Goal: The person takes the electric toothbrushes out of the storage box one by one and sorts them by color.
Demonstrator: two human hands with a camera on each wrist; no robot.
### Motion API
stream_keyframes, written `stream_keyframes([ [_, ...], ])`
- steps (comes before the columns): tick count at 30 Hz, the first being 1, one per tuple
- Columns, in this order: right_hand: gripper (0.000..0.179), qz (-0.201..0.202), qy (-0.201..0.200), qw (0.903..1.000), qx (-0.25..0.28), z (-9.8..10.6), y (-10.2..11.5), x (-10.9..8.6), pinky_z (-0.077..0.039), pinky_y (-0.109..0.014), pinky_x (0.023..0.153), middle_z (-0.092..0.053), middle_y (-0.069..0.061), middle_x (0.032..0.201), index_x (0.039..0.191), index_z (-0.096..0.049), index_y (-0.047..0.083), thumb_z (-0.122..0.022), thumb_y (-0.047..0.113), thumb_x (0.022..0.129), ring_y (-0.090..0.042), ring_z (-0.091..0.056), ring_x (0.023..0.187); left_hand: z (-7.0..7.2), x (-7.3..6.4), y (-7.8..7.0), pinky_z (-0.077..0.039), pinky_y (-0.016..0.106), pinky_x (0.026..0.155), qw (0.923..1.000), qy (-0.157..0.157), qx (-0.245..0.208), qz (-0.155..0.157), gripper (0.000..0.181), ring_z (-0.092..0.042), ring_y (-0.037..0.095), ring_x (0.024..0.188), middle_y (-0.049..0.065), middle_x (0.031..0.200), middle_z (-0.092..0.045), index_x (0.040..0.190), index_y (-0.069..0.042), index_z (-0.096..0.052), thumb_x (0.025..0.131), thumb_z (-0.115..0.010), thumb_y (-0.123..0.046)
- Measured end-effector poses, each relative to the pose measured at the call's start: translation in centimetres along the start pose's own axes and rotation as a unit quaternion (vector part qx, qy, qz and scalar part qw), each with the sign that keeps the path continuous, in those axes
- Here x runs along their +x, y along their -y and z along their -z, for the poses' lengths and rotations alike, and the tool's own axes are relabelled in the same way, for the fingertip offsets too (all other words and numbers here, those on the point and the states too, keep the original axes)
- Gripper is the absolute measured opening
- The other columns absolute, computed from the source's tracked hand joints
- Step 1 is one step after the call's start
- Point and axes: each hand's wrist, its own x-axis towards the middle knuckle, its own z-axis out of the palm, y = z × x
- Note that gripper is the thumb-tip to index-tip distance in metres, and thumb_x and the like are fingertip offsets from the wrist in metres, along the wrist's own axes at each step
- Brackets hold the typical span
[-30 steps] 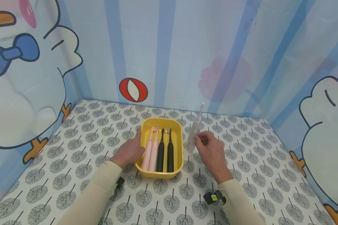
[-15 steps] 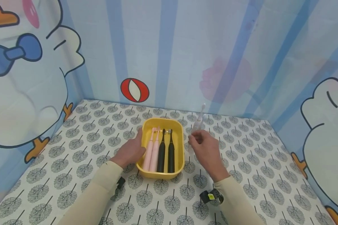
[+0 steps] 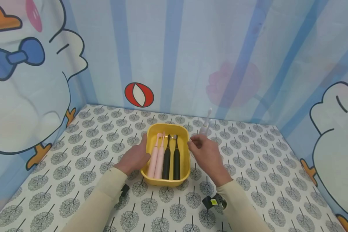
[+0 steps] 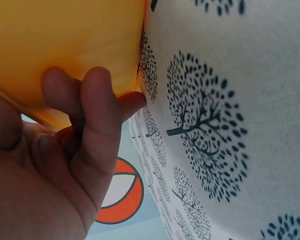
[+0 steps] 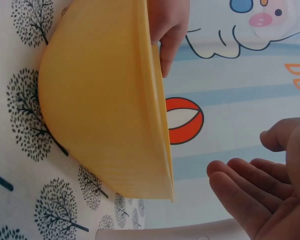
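Observation:
A yellow plastic bin (image 3: 166, 183) stands on the table, holding two pink electric toothbrushes (image 3: 156, 159) and two black electric toothbrushes (image 3: 166, 164) side by side. My left hand (image 3: 134, 156) grips its left wall, the thumb over the rim and the fingers against the outside (image 4: 97, 120). Close to the right rim hovers my right hand (image 3: 207, 156); in the right wrist view its fingers (image 5: 250, 192) are fairly straight, with nothing between them and the thumb. Just beyond it lies a translucent white toothbrush (image 3: 205, 127), partly hidden by the hand; whether a second lies beside it, I cannot tell.
A cloth with a tree print (image 3: 249, 180) covers the table. Behind it hangs a blue striped curtain (image 3: 191, 58) with cartoon ducks, its lower edge meeting the back of the table.
My right hand has shifted left, away from the white toothbrush and toward the bin's right rim. The left hand and bin stay in place, while the head view tilts slightly.

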Motion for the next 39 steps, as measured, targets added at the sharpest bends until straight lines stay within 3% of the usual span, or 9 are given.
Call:
stream_keyframes([
  [9, 0.035, 0.020, 0.034, 0.9989, -0.027, -0.5, 1.1, 0.6, -0.054, -0.037, 0.076, -0.071, -0.002, 0.103, 0.117, -0.069, 0.009, -0.065, 0.033, 0.092, -0.018, -0.067, 0.091, 0.1, -0.1, 0.1, -0.044, 0.034, 0.052, 1.0000, -0.001, 0.004, -0.005, 0.086, -0.055, 0.021, 0.055, 0.009, 0.072, -0.057, 0.155, -0.008, 0.010, 0.091, -0.046, -0.018],
  [15, 0.038, 0.007, 0.069, 0.9958, -0.060, -0.9, 1.8, 1.4, -0.054, -0.037, 0.077, -0.070, -0.004, 0.104, 0.115, -0.070, 0.007, -0.065, 0.036, 0.091, -0.018, -0.066, 0.088, 0.1, -0.2, 0.0, -0.045, 0.034, 0.052, 1.0000, -0.003, 0.003, -0.008, 0.086, -0.055, 0.021, 0.055, 0.009, 0.072, -0.057, 0.155, -0.008, 0.010, 0.091, -0.047, -0.018],
  [22, 0.022, -0.014, 0.134, 0.9867, -0.091, -1.2, 2.6, 2.3, -0.047, -0.031, 0.052, -0.063, -0.004, 0.071, 0.084, -0.072, 0.008, -0.066, 0.029, 0.090, -0.016, -0.054, 0.058, 0.1, -0.3, -0.1, -0.045, 0.033, 0.053, 1.0000, -0.005, 0.001, -0.008, 0.085, -0.056, 0.020, 0.056, 0.009, 0.073, -0.057, 0.155, -0.007, 0.009, 0.092, -0.047, -0.019],
  [29, 0.029, -0.030, 0.167, 0.9762, -0.135, -1.6, 3.1, 3.3, -0.043, -0.027, 0.049, -0.062, 0.001, 0.061, 0.063, -0.065, 0.011, -0.069, 0.028, 0.088, -0.014, -0.056, 0.056, 0.0, -0.1, 0.1, -0.045, 0.034, 0.053, 1.0000, -0.004, 0.001, -0.004, 0.086, -0.056, 0.020, 0.056, 0.009, 0.073, -0.057, 0.155, -0.008, 0.010, 0.091, -0.047, -0.019],
  [39, 0.040, -0.041, 0.199, 0.9607, -0.189, -2.4, 3.8, 4.1, -0.040, -0.025, 0.046, -0.050, 0.002, 0.050, 0.053, -0.047, 0.015, -0.070, 0.026, 0.083, -0.011, -0.044, 0.044, 0.0, -0.1, 0.1, -0.045, 0.033, 0.054, 1.0000, -0.007, -0.001, 0.000, 0.085, -0.055, 0.020, 0.057, 0.010, 0.073, -0.057, 0.155, -0.006, 0.007, 0.091, -0.048, -0.017],
])
